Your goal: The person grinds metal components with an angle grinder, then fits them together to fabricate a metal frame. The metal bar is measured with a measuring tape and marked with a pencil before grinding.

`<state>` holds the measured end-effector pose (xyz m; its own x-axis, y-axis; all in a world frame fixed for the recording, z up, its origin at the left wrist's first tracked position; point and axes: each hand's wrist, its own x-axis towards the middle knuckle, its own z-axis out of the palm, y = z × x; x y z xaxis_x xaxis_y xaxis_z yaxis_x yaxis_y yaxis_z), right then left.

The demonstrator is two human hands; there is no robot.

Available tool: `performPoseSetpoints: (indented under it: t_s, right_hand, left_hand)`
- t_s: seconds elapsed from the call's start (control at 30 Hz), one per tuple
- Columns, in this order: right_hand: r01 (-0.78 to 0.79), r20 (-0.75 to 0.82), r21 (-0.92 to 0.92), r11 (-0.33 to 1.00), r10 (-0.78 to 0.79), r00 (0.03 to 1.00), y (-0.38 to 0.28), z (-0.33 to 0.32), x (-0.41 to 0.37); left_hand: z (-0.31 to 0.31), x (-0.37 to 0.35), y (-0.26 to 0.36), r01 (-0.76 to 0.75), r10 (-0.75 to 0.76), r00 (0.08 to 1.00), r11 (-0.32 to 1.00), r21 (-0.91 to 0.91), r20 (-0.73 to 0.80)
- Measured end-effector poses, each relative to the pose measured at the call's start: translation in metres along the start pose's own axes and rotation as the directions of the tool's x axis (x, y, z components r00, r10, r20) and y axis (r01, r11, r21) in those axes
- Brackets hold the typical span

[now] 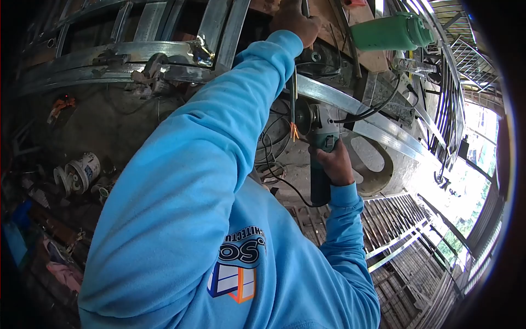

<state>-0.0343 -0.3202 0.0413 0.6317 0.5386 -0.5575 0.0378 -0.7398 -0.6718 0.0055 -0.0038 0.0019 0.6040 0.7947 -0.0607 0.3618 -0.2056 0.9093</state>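
My left hand (298, 23) reaches to the top of the view and is closed round a thin metal rod (293, 98), which runs down past the blue sleeve. In my right hand (335, 163) is a green and black angle grinder (323, 137), gripped by its body. The grinder's disc (306, 119) is at the lower end of the rod, and small orange sparks (294, 131) show there. A black cable lies near the grinder. The palm side of my left hand is hidden.
A welded metal frame (148, 52) fills the upper left. A green bottle (386, 34) lies at the upper right, above a long metal beam (378, 123). A dirty white bucket (85, 171) is at the left. Metal grilles (397, 219) stand at the lower right.
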Motion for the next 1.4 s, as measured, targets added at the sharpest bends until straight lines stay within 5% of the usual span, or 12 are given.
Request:
performPoseSetpoints:
  t_s: [0.17,0.67,0.77,0.87,1.4]
  right_hand:
    - [0.044,-0.036,-0.040,0.998,-0.046,0.998,-0.002,0.001,0.003]
    - [0.000,0.069,0.122,0.993,-0.008,0.998,0.014,0.000,0.013]
    - [0.061,-0.020,-0.040,0.997,-0.062,0.998,0.000,0.002,0.007]
    - [0.023,0.031,0.094,0.995,-0.026,0.999,0.011,0.003,0.010]
    - [0.019,0.089,0.078,0.997,-0.026,0.996,0.009,0.002,0.016]
  left_hand:
    - [-0.009,-0.005,0.008,0.075,-0.072,0.996,0.996,-0.053,0.046]
    - [-0.003,0.000,-0.002,-0.035,0.037,0.999,0.998,0.056,-0.036]
    - [-0.006,-0.001,0.001,-0.024,0.024,0.999,0.999,0.021,-0.026]
    - [-0.011,-0.003,0.005,0.036,-0.036,0.999,0.999,0.005,-0.005]
    - [-0.008,-0.002,-0.003,-0.030,0.030,0.998,1.000,0.009,-0.047]
